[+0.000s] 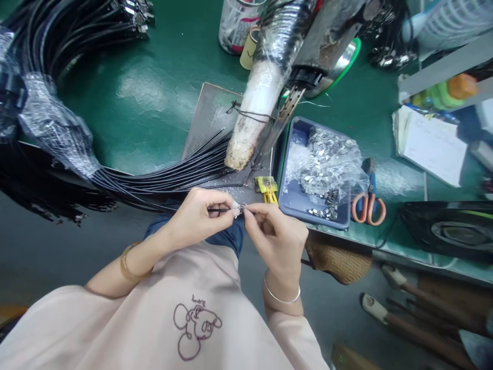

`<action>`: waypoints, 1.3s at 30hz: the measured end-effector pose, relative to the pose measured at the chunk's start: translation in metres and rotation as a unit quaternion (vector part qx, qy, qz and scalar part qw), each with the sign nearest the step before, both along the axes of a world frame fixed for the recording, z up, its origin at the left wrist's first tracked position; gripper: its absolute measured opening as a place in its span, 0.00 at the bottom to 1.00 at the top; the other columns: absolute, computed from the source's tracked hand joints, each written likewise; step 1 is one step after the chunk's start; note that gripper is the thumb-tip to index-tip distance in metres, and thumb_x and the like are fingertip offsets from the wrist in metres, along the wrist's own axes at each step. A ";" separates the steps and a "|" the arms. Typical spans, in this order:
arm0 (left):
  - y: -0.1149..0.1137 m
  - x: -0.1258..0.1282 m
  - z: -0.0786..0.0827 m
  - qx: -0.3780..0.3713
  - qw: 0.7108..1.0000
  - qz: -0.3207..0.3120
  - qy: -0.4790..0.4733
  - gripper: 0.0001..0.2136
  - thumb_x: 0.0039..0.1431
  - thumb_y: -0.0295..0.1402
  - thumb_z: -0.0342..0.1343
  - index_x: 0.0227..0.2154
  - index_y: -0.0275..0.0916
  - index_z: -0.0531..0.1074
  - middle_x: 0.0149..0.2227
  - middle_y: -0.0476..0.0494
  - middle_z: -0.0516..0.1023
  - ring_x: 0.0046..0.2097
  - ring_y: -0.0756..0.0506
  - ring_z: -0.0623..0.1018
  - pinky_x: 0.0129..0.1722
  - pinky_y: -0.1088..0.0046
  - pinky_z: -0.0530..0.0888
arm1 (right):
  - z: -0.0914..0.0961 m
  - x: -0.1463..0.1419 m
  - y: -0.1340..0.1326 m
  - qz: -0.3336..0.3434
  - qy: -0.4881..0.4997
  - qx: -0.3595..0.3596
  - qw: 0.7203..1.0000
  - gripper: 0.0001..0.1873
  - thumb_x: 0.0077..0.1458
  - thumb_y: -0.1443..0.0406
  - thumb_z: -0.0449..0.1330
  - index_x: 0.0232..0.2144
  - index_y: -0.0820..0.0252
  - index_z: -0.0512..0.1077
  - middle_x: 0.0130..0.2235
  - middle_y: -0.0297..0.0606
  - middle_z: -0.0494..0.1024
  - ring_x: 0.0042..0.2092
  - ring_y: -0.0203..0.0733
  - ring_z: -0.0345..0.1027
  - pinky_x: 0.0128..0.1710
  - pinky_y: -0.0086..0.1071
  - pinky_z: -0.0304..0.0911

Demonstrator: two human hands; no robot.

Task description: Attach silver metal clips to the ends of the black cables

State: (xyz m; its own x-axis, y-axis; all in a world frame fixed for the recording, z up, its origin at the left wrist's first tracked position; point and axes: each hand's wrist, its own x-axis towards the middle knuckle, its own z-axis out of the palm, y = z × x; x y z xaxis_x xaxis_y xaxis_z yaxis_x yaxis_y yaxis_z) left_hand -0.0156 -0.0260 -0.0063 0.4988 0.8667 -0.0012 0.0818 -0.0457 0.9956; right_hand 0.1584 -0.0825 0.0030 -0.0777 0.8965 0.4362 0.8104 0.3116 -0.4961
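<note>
Black cables [92, 38]: a thick sheaf curving at 10 o'clock from the meeting fingertips, bright metal pieces on its ends.
Clear wrap [57, 123]: also at 10 o'clock, binding a sheaf whose loose lengths run right onto the grey plate.
Green bench [127, 118]: glossy, with pale reflections at 10 o'clock, its top stretching round to 3 o'clock; grey floor shows below its edge.
Left hand [200, 210]: thumb and fingers closed narrow on one cable [219, 209], its tip at the clock's centre, just off the bench edge.
Grey plate [204, 110]: flat on the bench at 11 o'clock, white specks scattered near the centre.
Tub [234, 31]: at 12 o'clock, a yellowish roll [248, 51] just beside it.
Wrapped pipe [265, 87]: slanting over the plate from 12 o'clock, a perforated metal nozzle [289, 109] beside it at 1 o'clock.
Right hand [277, 231]: thumb and forefinger pinched at the cable's tip, around something silvery too small to make out.
Blue tray [287, 198]: between 2 and 3 o'clock, holding bagged metal pieces.
Scissors [368, 205]: orange-handled, at 3 o'clock, right beside the tray.
Papers [431, 146]: stacked further out, between 2 and 3 o'clock.
Black device [450, 231]: at 3 o'clock, near the bench edge.
</note>
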 end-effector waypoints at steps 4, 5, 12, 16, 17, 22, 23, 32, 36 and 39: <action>-0.002 -0.004 0.003 -0.041 0.998 -0.017 -0.046 0.05 0.56 0.28 0.64 0.34 0.33 0.81 0.26 0.47 0.79 0.25 0.53 0.73 0.26 0.80 0.71 | -0.004 0.002 -0.007 -0.014 0.081 0.038 0.996 0.05 0.62 0.67 0.63 0.32 0.53 0.76 0.21 0.24 0.72 0.18 0.29 0.59 0.19 0.26 0.57; -0.002 -0.005 0.004 -0.027 0.998 -0.025 -0.048 0.06 0.55 0.29 0.66 0.36 0.33 0.82 0.28 0.46 0.81 0.26 0.52 0.74 0.25 0.80 0.71 | -0.004 0.007 -0.009 -0.052 0.104 0.062 0.991 0.05 0.62 0.65 0.63 0.32 0.53 0.76 0.22 0.26 0.73 0.18 0.30 0.60 0.18 0.27 0.57; -0.002 -0.009 0.000 0.110 0.981 -0.156 -0.042 0.10 0.64 0.22 0.58 0.35 0.38 0.84 0.33 0.42 0.87 0.33 0.48 0.83 0.35 0.76 0.77 | 0.006 0.073 0.018 -0.180 -0.015 -0.049 0.982 0.13 0.59 0.56 0.64 0.28 0.56 0.77 0.27 0.35 0.80 0.22 0.34 0.60 0.24 0.32 0.57; 0.002 -0.005 -0.007 0.055 0.989 -0.122 -0.058 0.09 0.62 0.24 0.59 0.34 0.38 0.84 0.36 0.41 0.88 0.36 0.47 0.84 0.39 0.75 0.79 | 0.003 0.094 0.034 -0.121 -0.013 -0.168 0.978 0.15 0.56 0.53 0.64 0.27 0.57 0.77 0.27 0.35 0.80 0.22 0.34 0.58 0.24 0.32 0.55; 0.003 -0.004 -0.008 0.029 0.992 -0.102 -0.065 0.08 0.61 0.25 0.59 0.34 0.37 0.84 0.37 0.40 0.88 0.36 0.47 0.84 0.37 0.75 0.78 | 0.002 0.095 0.036 -0.112 -0.004 -0.187 0.976 0.15 0.56 0.53 0.63 0.28 0.58 0.77 0.27 0.35 0.79 0.21 0.34 0.57 0.24 0.32 0.54; 0.005 0.000 -0.006 -0.066 0.995 -0.021 -0.076 0.09 0.55 0.30 0.63 0.37 0.32 0.84 0.25 0.45 0.80 0.25 0.52 0.71 0.24 0.78 0.68 | 0.004 0.092 0.036 -0.095 -0.013 -0.226 0.969 0.16 0.56 0.52 0.61 0.27 0.57 0.75 0.26 0.35 0.79 0.21 0.34 0.58 0.24 0.31 0.54; 0.006 0.001 -0.005 -0.071 0.995 -0.009 -0.075 0.11 0.54 0.30 0.63 0.39 0.31 0.83 0.22 0.49 0.76 0.23 0.54 0.67 0.23 0.79 0.66 | 0.005 0.092 0.036 -0.094 -0.025 -0.221 0.971 0.17 0.57 0.51 0.61 0.27 0.57 0.75 0.27 0.35 0.79 0.21 0.35 0.60 0.25 0.31 0.54; 0.011 0.001 0.000 -0.086 0.994 0.003 -0.067 0.07 0.51 0.30 0.59 0.20 0.35 0.74 0.18 0.54 0.65 0.22 0.55 0.61 0.20 0.79 0.59 | 0.013 0.095 0.034 -0.101 -0.040 -0.211 0.971 0.20 0.56 0.49 0.62 0.22 0.56 0.71 0.20 0.31 0.72 0.21 0.35 0.59 0.24 0.32 0.52; 0.008 0.004 -0.001 -0.066 0.996 0.027 -0.054 0.07 0.52 0.29 0.58 0.21 0.35 0.74 0.20 0.51 0.70 0.24 0.54 0.65 0.23 0.80 0.63 | 0.011 0.083 0.027 -0.206 0.081 -0.106 0.969 0.13 0.53 0.55 0.65 0.24 0.55 0.72 0.16 0.26 0.64 0.17 0.32 0.50 0.19 0.31 0.45; 0.004 0.008 -0.002 -0.042 0.997 0.057 -0.038 0.06 0.52 0.28 0.58 0.21 0.35 0.73 0.22 0.51 0.72 0.25 0.54 0.67 0.25 0.80 0.66 | 0.007 0.066 0.019 -0.234 0.187 0.023 0.954 0.10 0.52 0.59 0.67 0.25 0.55 0.72 0.22 0.31 0.75 0.21 0.35 0.64 0.20 0.30 0.54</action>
State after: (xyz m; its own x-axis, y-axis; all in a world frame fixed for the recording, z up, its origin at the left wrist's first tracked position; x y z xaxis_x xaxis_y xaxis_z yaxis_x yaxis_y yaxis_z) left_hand -0.0081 -0.0217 -0.0080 0.3978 0.9165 -0.0431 0.0060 0.0444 0.9990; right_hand 0.2246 -0.0632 0.0101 0.4943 0.7746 0.3944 0.6358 -0.0127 -0.7718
